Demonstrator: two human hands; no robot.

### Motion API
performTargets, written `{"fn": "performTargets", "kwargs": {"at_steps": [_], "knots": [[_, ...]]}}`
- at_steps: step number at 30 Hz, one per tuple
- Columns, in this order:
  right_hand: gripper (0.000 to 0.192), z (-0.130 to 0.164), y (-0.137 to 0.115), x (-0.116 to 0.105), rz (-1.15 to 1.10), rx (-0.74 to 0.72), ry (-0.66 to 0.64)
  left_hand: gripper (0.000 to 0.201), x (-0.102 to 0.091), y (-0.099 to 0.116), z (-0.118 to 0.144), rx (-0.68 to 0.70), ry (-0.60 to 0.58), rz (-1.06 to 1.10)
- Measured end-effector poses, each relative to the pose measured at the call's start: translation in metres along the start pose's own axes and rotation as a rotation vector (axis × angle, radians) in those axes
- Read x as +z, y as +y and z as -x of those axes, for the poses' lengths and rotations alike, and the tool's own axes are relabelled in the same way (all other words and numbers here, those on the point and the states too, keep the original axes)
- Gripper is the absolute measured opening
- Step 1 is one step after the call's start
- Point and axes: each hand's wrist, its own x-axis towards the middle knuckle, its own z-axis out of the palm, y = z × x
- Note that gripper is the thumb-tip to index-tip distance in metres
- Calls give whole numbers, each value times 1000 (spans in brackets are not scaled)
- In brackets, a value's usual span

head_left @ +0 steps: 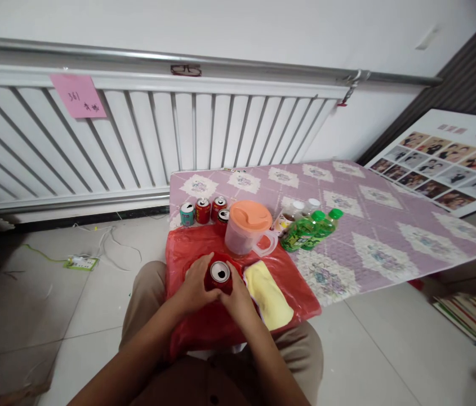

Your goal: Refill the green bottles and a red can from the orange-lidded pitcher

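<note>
Left hand (193,285): your grip is wrapped round the left side of the red can (220,275), a smooth metal cylinder with a silver lid.
Right hand (241,298): your grip is closed on the can's right side.
Can's place: upright on the crinkled red plastic sheet (204,327) over your lap.
Beside it: a soft folded yellow cloth (268,294).
Further: a translucent round jug (248,228) with an orange lid.
Worktop (373,225): quilted floral cover; four cans (204,210) at its left, green bottles (310,230) lying flat.

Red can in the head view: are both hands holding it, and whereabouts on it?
Yes. The left hand and right hand clasp the red can by its sides, leaving its silver top uncovered.
</note>
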Motion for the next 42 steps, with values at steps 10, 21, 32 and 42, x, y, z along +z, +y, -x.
{"fn": "performTargets", "kwargs": {"at_steps": [10,21,32,42], "knots": [[32,16,27,-67,440,28,171,63,8,-4,4,18,67,109],[45,1,22,-66,780,226,40,58,9,0,4,27,83,90],[35,-11,21,-64,656,259,90,59,15,1,6,5,137,82],[51,-35,24,-124,89,199,363,60,19,-5,5,-43,267,38]]}}
